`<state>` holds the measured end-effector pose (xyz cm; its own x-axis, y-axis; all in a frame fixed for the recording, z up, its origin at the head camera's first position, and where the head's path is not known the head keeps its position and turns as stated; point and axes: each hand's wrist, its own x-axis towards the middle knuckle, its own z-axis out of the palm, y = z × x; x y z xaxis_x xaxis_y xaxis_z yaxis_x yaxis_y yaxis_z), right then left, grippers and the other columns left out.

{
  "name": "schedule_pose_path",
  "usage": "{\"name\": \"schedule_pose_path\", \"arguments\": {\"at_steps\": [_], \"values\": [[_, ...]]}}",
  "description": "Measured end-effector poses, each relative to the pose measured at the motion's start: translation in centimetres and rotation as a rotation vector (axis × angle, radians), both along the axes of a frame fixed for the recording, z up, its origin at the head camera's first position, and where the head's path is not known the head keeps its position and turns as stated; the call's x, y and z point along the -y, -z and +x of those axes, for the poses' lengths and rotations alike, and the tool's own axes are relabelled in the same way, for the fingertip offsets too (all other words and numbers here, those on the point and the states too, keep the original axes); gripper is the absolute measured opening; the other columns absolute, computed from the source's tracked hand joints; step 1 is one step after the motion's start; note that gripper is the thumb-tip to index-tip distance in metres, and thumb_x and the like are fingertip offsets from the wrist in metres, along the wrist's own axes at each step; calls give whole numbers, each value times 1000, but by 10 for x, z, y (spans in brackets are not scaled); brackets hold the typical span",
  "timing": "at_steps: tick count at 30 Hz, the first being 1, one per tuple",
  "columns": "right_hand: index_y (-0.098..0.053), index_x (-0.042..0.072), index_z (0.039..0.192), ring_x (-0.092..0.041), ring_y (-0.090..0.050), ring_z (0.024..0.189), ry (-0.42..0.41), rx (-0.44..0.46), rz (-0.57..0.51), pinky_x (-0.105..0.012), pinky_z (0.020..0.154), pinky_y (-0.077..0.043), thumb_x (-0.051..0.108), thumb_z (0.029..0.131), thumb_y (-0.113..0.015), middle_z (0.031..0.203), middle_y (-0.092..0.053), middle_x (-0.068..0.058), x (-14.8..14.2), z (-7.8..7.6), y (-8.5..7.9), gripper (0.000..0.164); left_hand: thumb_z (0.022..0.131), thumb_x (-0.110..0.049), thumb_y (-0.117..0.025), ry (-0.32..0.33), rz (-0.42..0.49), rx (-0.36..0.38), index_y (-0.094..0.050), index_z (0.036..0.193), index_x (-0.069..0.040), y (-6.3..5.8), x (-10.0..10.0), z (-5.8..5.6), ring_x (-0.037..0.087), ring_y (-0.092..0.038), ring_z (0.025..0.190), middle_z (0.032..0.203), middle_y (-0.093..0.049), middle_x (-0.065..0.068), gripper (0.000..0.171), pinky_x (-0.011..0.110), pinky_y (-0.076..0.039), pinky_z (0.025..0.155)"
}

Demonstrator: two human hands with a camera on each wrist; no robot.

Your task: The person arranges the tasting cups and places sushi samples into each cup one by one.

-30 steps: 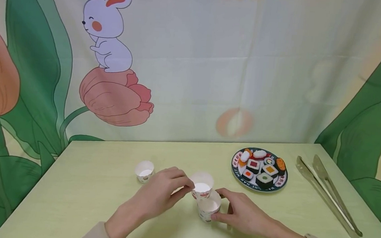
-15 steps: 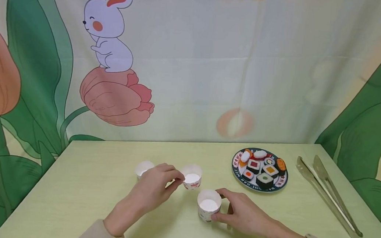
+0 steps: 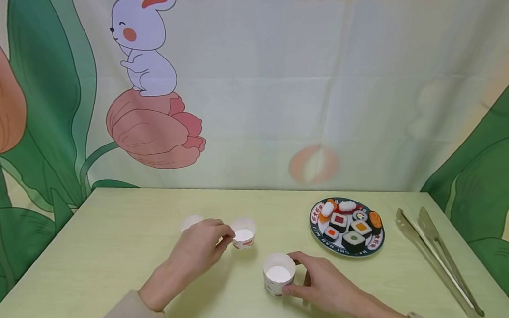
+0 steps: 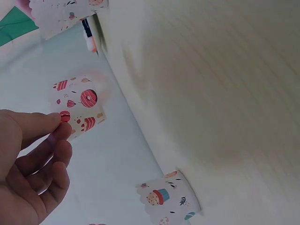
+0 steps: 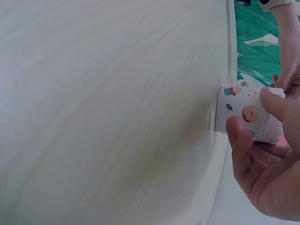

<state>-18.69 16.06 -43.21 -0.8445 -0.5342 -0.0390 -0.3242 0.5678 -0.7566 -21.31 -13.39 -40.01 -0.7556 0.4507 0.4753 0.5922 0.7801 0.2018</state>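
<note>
My left hand (image 3: 201,244) pinches the rim of a paper baking cup (image 3: 244,234) between thumb and fingertip. Red doughnuts and cake slices are printed on this cup (image 4: 82,103); in the left wrist view it hangs a little off the tabletop. My right hand (image 3: 323,282) holds a second paper cup (image 3: 278,274) by its side, thumb in front and fingers behind, upright on the table. Its doughnut and cupcake print shows in the right wrist view. A third paper cup (image 3: 191,221) stands farther back, partly hidden by my left hand.
A round plate (image 3: 316,232) loaded with several pieces of toy sushi lies at the back right. Metal tongs (image 3: 440,263) rest spread apart near the right edge of the table (image 3: 109,267). Behind the table hangs a printed cloth (image 3: 258,105).
The red-printed cup has come away from above the cup in my right hand. My left hand has carried it left toward the third cup. The right hand stays put.
</note>
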Motion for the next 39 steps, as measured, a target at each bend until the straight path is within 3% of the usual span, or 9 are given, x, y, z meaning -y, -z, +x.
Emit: {"name": "schedule_pose_path", "arguments": {"at_steps": [13,29,39], "values": [[-55,4,140,-15,-62,63,-10,10,-25,-27,57,-51,35,91,-80,100,-66,6,0,1,0,63,81,8,-80,-42,25,79,-77,82,-6,9,6,-10,12,-59,65,72,-64,-2,14,28,-51,61],[-55,6,140,-15,-62,63,-7,2,-16,-28,58,-52,36,91,-80,102,-66,7,0,1,-1,62,82,11,-71,-128,-47,127,-70,68,-12,15,12,-19,12,-42,59,61,-53,-7,27,28,-39,54],[-54,5,142,-16,-61,64,1,11,-12,-27,57,-51,36,91,-80,105,-66,5,0,1,0,65,84,8,-73,-161,-89,150,-65,65,-13,18,13,-22,14,-40,59,60,-49,-5,30,29,-35,52]]}}
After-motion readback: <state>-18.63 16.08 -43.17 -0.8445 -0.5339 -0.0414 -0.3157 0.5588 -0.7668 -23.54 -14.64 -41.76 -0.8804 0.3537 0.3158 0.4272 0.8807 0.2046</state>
